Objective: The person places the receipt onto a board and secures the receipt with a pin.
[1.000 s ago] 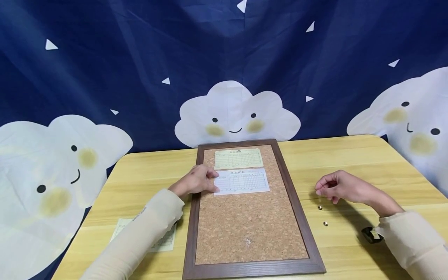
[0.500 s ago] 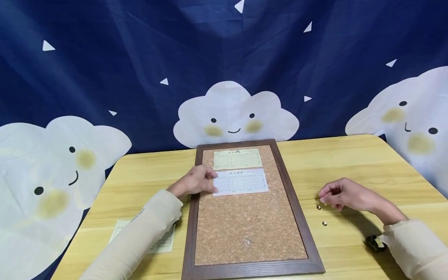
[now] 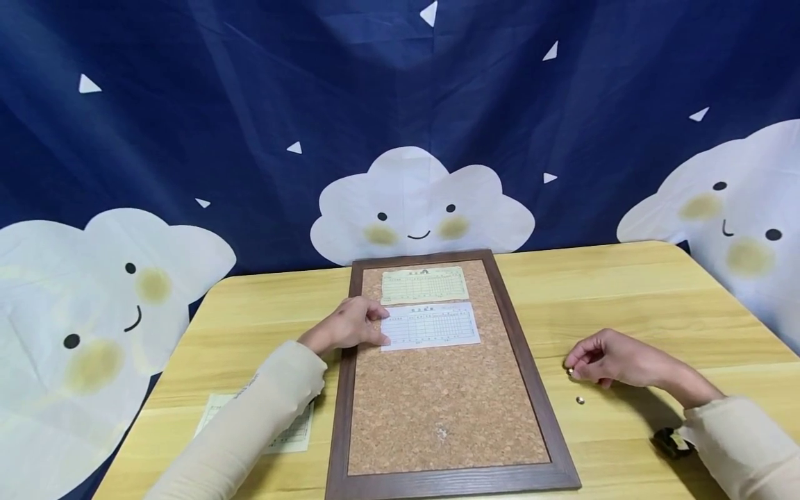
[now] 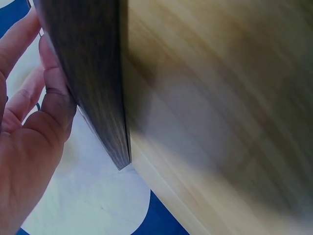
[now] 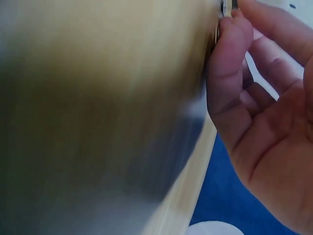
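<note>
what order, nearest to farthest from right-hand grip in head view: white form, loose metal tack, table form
1. Loose metal tack: on the table, right of the corkboard.
2. White form: on the corkboard's upper half.
3. Table form: left side, partly behind the left sleeve.

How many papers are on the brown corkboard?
2: a yellowish paper near the far end of the corkboard, and a white paper just nearer, with the left hand at its left edge. Others could be hidden underneath.
</note>
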`<control>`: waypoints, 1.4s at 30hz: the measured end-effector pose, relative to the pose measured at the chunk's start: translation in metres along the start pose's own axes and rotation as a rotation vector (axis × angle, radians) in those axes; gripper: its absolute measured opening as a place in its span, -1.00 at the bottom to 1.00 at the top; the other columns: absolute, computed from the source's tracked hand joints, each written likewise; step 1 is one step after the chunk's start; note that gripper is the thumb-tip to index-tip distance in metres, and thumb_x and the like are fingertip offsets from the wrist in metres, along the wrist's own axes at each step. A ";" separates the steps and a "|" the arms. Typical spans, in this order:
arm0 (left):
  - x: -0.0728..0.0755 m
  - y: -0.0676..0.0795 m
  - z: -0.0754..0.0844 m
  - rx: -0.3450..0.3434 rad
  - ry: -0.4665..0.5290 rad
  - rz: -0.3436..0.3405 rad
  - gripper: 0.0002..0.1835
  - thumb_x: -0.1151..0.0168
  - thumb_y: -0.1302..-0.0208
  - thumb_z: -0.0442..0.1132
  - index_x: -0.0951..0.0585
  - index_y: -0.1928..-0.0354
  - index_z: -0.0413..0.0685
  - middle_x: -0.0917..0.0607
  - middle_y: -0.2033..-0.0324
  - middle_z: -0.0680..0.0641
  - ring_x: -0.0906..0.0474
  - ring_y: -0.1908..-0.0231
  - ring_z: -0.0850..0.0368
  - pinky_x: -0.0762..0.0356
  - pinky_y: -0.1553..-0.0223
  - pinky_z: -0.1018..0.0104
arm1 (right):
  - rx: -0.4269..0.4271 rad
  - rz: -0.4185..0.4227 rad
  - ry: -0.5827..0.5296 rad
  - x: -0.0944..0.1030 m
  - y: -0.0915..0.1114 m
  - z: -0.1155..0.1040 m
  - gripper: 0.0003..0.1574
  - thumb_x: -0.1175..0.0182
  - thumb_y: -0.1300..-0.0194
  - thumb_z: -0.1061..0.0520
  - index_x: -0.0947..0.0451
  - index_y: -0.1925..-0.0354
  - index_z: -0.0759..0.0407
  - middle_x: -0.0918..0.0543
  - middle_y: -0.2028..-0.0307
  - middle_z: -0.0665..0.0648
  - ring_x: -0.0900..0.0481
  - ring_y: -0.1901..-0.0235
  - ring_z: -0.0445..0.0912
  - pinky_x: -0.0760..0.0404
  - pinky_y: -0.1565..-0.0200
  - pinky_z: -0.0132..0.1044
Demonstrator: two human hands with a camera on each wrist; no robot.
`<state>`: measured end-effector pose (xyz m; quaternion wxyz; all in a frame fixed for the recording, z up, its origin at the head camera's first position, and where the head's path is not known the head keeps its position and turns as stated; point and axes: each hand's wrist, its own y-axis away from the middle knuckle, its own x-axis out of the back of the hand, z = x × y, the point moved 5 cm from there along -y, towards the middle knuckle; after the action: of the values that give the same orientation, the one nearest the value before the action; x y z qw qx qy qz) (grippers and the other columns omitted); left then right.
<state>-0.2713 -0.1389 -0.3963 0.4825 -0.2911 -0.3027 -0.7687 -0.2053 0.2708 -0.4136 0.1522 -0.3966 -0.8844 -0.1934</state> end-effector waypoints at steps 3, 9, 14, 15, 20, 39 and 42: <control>-0.001 0.000 0.000 -0.001 0.006 -0.001 -0.49 -0.61 0.04 -0.34 -0.69 -0.03 -0.26 -0.58 0.20 -0.07 -0.46 0.26 0.13 -0.47 0.05 0.20 | -0.001 0.011 0.014 0.000 0.000 0.000 -0.81 -0.25 -0.35 0.30 -0.60 0.14 0.47 -0.65 0.40 -0.01 -0.48 0.53 -0.26 -0.57 0.50 -0.32; -0.001 0.000 0.000 -0.023 0.005 0.008 -0.48 -0.61 0.06 -0.35 -0.68 -0.02 -0.29 -0.57 0.22 -0.09 -0.51 0.31 0.16 -0.49 0.08 0.23 | 0.011 0.019 0.030 0.001 0.000 -0.001 -0.84 -0.23 -0.35 0.30 -0.64 0.16 0.42 -0.67 0.41 0.02 -0.43 0.59 -0.28 -0.50 0.56 -0.37; 0.000 0.001 -0.002 -0.024 0.010 0.014 -0.47 -0.62 0.07 -0.35 -0.68 -0.03 -0.30 -0.57 0.22 -0.09 -0.53 0.31 0.16 -0.50 0.09 0.25 | -0.009 0.026 0.055 0.000 -0.003 0.000 -0.87 -0.25 -0.34 0.27 -0.67 0.20 0.35 -0.63 0.45 -0.01 -0.38 0.62 -0.29 -0.45 0.60 -0.39; 0.000 0.001 -0.002 -0.026 0.005 0.014 -0.47 -0.62 0.07 -0.35 -0.68 -0.03 -0.30 -0.58 0.22 -0.09 -0.53 0.31 0.16 -0.50 0.09 0.25 | -0.009 0.025 0.056 0.000 -0.003 0.000 -0.88 -0.25 -0.35 0.27 -0.67 0.21 0.34 -0.62 0.46 -0.01 -0.38 0.62 -0.29 -0.44 0.60 -0.39; 0.001 0.001 -0.002 -0.028 -0.003 0.015 -0.47 -0.62 0.06 -0.34 -0.68 -0.03 -0.29 -0.58 0.21 -0.09 -0.53 0.30 0.17 -0.50 0.08 0.23 | 0.014 0.005 0.047 -0.001 -0.005 -0.001 -0.88 -0.21 -0.38 0.28 -0.66 0.23 0.32 -0.57 0.49 -0.04 -0.35 0.63 -0.29 -0.39 0.63 -0.40; -0.002 0.002 -0.002 -0.009 0.014 0.005 -0.47 -0.61 0.04 -0.33 -0.68 -0.04 -0.27 -0.57 0.17 -0.10 -0.57 0.34 0.20 -0.51 0.04 0.21 | 0.016 0.158 0.070 0.015 -0.016 -0.016 -0.82 -0.10 -0.12 0.49 -0.56 0.26 0.51 -0.56 0.48 0.04 -0.49 0.52 -0.23 -0.58 0.45 -0.34; -0.002 0.001 -0.002 -0.007 0.015 0.003 -0.47 -0.60 0.03 -0.33 -0.68 -0.05 -0.26 -0.56 0.16 -0.09 -0.57 0.34 0.20 -0.51 0.04 0.21 | 0.017 0.177 0.095 0.017 -0.018 -0.020 -0.82 -0.11 -0.09 0.49 -0.58 0.28 0.48 -0.57 0.48 0.02 -0.49 0.50 -0.24 -0.55 0.44 -0.35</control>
<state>-0.2695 -0.1395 -0.3985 0.4849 -0.2874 -0.2960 -0.7712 -0.2276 0.2608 -0.3928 0.2137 -0.4624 -0.8393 -0.1901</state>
